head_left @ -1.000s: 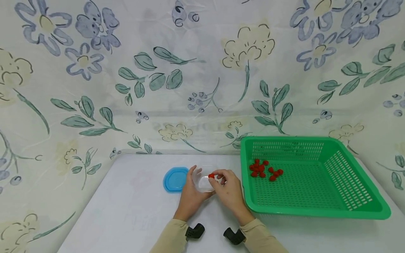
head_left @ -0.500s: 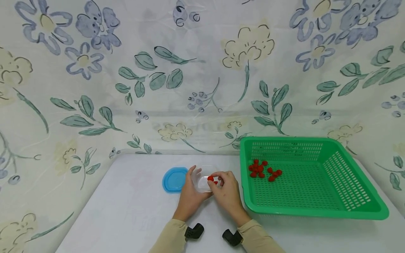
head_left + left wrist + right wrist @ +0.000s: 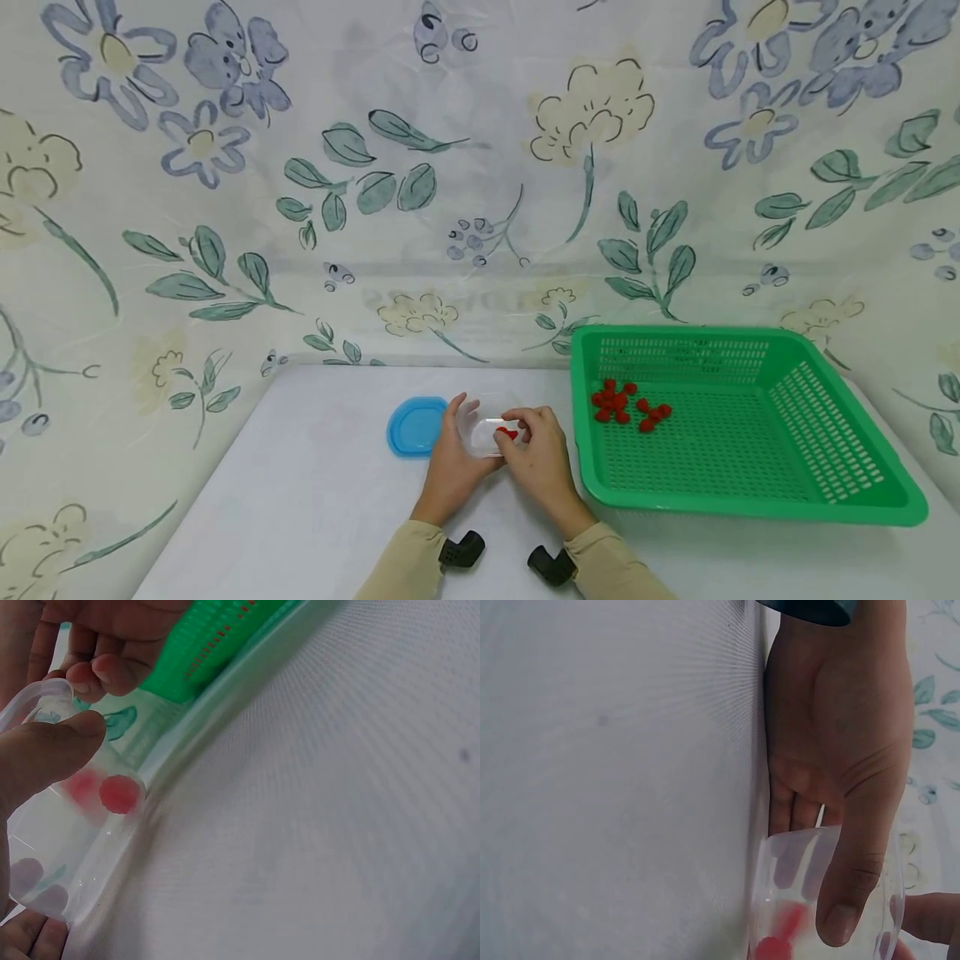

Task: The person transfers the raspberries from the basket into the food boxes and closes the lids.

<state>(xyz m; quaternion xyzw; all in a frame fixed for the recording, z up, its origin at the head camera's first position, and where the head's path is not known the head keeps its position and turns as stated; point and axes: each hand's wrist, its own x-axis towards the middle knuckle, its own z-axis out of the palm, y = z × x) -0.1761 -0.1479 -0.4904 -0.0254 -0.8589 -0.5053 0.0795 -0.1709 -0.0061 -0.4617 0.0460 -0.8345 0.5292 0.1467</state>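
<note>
My left hand (image 3: 453, 467) holds a small clear plastic tub (image 3: 483, 396), its thumb on the near side and fingers round the left. Over the tub's right side is my right hand (image 3: 543, 454), thumb and index finger apart, nothing pinched between them. Low in the tub lie small red berry-like pieces (image 3: 507, 432); in the left wrist view one red piece (image 3: 120, 794) shows through the plastic beside a blurrier one. That view also has the right hand's curled fingers (image 3: 112, 669) close above the rim. A blue lid (image 3: 415, 427) lies beside the left hand.
To the right stands a large green plastic basket (image 3: 750, 504), with several more red pieces (image 3: 617, 402) at its left end. The white table (image 3: 322, 500) meets a flower-printed cloth backdrop (image 3: 480, 208) behind. Black devices (image 3: 462, 550) sit on both wrists.
My right thumb and index finger have lowered a red piece into the tub and let go of it; it now lies beside another. The left hand keeps its hold on the tub.
</note>
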